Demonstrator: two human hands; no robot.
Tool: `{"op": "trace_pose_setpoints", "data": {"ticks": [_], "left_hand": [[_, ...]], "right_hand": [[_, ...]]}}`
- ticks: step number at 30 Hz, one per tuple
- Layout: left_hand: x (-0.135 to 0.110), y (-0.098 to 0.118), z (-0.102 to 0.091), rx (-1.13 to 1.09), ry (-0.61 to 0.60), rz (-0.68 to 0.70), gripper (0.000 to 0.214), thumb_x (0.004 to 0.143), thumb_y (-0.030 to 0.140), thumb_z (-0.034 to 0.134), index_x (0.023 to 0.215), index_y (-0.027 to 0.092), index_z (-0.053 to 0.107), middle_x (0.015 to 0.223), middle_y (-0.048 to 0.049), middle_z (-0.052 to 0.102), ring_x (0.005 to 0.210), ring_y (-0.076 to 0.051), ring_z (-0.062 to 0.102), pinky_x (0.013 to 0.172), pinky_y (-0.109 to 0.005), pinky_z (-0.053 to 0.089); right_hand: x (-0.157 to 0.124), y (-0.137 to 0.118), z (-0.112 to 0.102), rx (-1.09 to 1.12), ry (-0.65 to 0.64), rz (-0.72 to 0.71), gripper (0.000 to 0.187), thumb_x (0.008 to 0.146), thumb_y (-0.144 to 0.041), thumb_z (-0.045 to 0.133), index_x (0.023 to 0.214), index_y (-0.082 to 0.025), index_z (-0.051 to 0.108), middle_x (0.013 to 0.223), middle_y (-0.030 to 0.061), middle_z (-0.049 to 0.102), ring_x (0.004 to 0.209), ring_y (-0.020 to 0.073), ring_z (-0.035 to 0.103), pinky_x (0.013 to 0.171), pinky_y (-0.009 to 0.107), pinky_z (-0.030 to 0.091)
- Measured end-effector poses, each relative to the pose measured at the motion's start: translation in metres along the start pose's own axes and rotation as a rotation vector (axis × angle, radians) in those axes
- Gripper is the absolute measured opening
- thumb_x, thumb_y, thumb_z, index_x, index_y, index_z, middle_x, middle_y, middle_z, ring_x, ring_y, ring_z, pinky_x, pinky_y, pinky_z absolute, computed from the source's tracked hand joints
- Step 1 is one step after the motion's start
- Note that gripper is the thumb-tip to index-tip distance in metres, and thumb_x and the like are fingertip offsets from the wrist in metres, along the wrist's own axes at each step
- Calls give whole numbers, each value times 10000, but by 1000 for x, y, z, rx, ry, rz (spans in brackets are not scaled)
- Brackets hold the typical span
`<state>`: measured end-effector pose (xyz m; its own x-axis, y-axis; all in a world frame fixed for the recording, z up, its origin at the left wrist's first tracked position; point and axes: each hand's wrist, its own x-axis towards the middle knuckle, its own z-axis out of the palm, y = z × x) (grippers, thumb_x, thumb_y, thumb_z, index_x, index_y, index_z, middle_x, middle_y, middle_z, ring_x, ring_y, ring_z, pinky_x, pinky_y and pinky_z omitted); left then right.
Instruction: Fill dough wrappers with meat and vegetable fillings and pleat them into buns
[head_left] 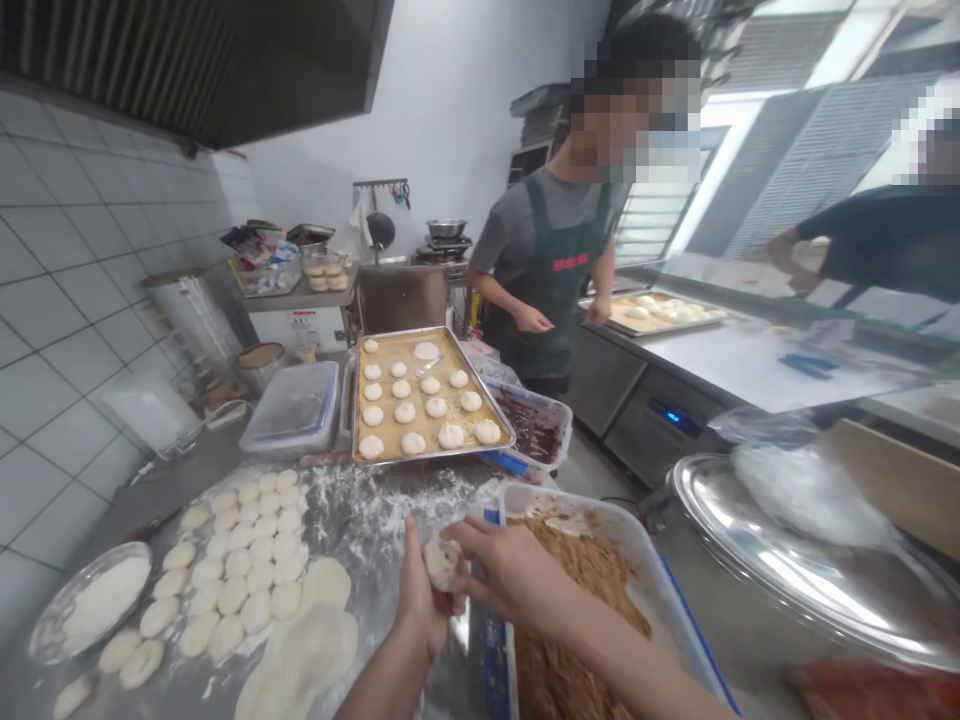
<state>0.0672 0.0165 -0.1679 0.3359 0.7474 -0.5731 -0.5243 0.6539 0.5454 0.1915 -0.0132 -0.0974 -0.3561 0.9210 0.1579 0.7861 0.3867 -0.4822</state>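
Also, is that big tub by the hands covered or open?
Open: no lid sits on the tub, and brown filling shows inside.

Head-worn camera, looking forward and down, close above the left hand (416,600), right hand (510,572) and floured steel worktable (390,520); kitchen back wall (442,110) farther off.

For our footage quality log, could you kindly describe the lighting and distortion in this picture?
In the head view, glare from the louvred window bleaches the upper right, the wide lens skews the wall tiles, and the steel lid shines with bright reflections.
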Motion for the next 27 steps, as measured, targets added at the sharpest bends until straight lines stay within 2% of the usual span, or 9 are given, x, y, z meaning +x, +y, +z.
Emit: {"op": "trace_pose_setpoints", "data": {"ticks": [3, 6, 8, 11, 14, 17, 21, 27], "left_hand": [[14, 11, -7, -45, 59, 4, 521, 597, 675, 489, 582, 155, 467, 421, 25, 473, 305, -61, 396, 311, -165, 182], [30, 22, -17, -107, 74, 12, 512, 592, 675, 495, 560, 166, 439, 392, 37, 440, 287, -54, 358, 311, -169, 171], [42, 31, -24, -147, 76, 11, 504, 605, 670, 486, 548, 172, 435, 382, 35, 437, 280, -57, 342, 307, -176, 172], [58, 47, -31, -240, 63, 16, 488, 672, 641, 435, 596, 164, 497, 472, -19, 541, 378, -104, 469, 345, -199, 281], [73, 61, -35, -296, 60, -6, 503, 691, 636, 410, 610, 154, 528, 520, -46, 574, 467, -138, 528, 395, -216, 338], [85, 70, -38, -249, 76, -55, 527, 675, 662, 399, 550, 161, 507, 419, -12, 498, 367, -110, 451, 352, -204, 268], [96, 77, -41, -163, 104, -99, 578, 678, 692, 333, 446, 172, 427, 326, 9, 386, 295, -84, 357, 335, -202, 230], [107, 86, -38, -79, 135, -65, 549, 647, 696, 383, 484, 176, 453, 366, -1, 416, 352, -109, 418, 368, -216, 293]], "right_hand": [[23, -2, 9, -66, -51, -15, 236, 690, -228, 576, 923, -240, 546, 816, -5, 555, 709, 142, 532, 598, 216, 320], [47, -1, 16, -78, -83, -16, 206, 682, -228, 582, 885, -241, 553, 810, -13, 548, 702, 142, 526, 591, 221, 322], [63, 2, 21, -61, -78, -13, 251, 652, -264, 620, 890, -238, 546, 850, -8, 542, 732, 152, 520, 595, 224, 330], [85, 7, 31, -42, -70, -27, 379, 598, -304, 671, 943, -234, 530, 952, 12, 521, 815, 178, 500, 622, 233, 347], [104, 12, 39, -67, -89, -59, 371, 621, -289, 652, 967, -239, 526, 990, 20, 508, 850, 185, 483, 630, 237, 347], [120, 18, 44, -104, -81, -81, 260, 674, -254, 600, 927, -238, 542, 920, 10, 516, 809, 162, 483, 623, 230, 338], [137, 27, 49, -74, -108, -98, 50, 742, -241, 540, 770, -204, 559, 799, -6, 514, 682, 113, 484, 590, 205, 330], [154, 37, 52, 78, -104, -155, 143, 783, -146, 476, 664, -161, 554, 710, -4, 520, 633, 85, 492, 566, 171, 330]]}}
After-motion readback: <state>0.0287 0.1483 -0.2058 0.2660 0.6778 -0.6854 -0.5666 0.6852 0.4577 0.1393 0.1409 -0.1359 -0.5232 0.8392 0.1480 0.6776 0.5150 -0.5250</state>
